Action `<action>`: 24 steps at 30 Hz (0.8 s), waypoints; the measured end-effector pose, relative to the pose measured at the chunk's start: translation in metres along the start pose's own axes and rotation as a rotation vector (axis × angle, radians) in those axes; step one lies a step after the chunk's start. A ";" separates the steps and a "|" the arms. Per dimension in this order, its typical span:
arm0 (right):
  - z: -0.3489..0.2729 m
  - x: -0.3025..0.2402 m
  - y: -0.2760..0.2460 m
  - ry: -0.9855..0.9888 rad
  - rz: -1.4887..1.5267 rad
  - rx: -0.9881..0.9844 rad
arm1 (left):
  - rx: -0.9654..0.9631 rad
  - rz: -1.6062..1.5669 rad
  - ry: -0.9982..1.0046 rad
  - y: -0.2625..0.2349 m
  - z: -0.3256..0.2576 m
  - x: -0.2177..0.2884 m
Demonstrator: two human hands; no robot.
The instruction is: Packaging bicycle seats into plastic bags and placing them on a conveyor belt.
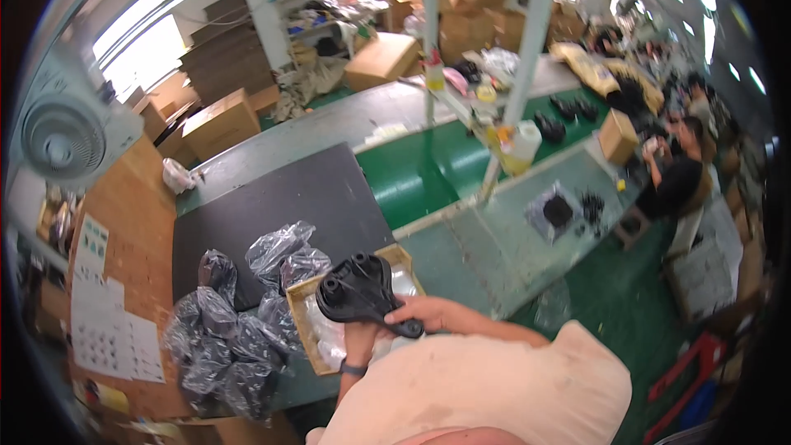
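Both my hands hold a black bicycle saddle (356, 284), its underside up with two round bumps at the wide end. My right hand (418, 311) closes round the narrow nose. Below the saddle, my left hand (362, 341) grips it from beneath; its fingers are partly hidden, and a dark band circles the wrist. Under the saddle stands a shallow yellow-edged box (306, 325) with clear plastic bags (328, 344) in it. To the left, several black pieces wrapped in clear plastic (235, 346) lie heaped on the bench.
A dark mat (288, 198) covers part of the bench. Printed sheets (107, 321) lie on a wooden board (124, 214) at left, near a fan (62, 142). Beyond the green strip (412, 173) rise white posts (527, 41). At right, a person (680, 169) sits at the bench.
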State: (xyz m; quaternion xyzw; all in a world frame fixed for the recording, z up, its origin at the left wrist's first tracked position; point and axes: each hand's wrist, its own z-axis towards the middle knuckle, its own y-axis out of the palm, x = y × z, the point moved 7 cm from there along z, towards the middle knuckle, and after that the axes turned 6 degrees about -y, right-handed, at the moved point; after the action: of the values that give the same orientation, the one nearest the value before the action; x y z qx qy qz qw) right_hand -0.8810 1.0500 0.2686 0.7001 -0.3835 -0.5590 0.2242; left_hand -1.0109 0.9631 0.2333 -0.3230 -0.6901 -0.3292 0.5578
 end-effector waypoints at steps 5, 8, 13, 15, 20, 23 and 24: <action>-0.023 0.008 -0.013 -0.025 -0.067 0.128 | -0.213 -0.201 -0.437 -0.016 -0.057 -0.012; -0.044 0.004 -0.032 -0.038 0.115 0.237 | -0.133 -0.786 -0.256 -0.054 -0.052 -0.006; -0.070 -0.028 -0.064 -0.358 0.151 0.230 | -0.017 -1.086 -0.287 -0.087 -0.011 0.056; -0.069 -0.050 -0.035 -0.323 -0.067 0.144 | -0.029 -1.031 -0.279 -0.097 -0.003 0.007; -0.055 -0.071 -0.033 -0.380 -1.006 0.244 | 0.252 -0.317 -0.169 -0.054 0.028 0.081; -0.042 -0.058 -0.049 -0.128 -1.106 0.548 | 0.178 0.131 0.273 0.002 0.032 0.147; -0.038 -0.060 -0.051 -0.102 -1.121 0.627 | -0.098 0.199 0.306 0.027 0.033 0.153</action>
State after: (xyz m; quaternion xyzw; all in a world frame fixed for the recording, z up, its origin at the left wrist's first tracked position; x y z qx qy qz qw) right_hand -0.8345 1.1238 0.2775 0.7991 -0.1147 -0.4855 -0.3356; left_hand -1.0328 1.0174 0.3805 -0.3627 -0.5450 -0.3506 0.6697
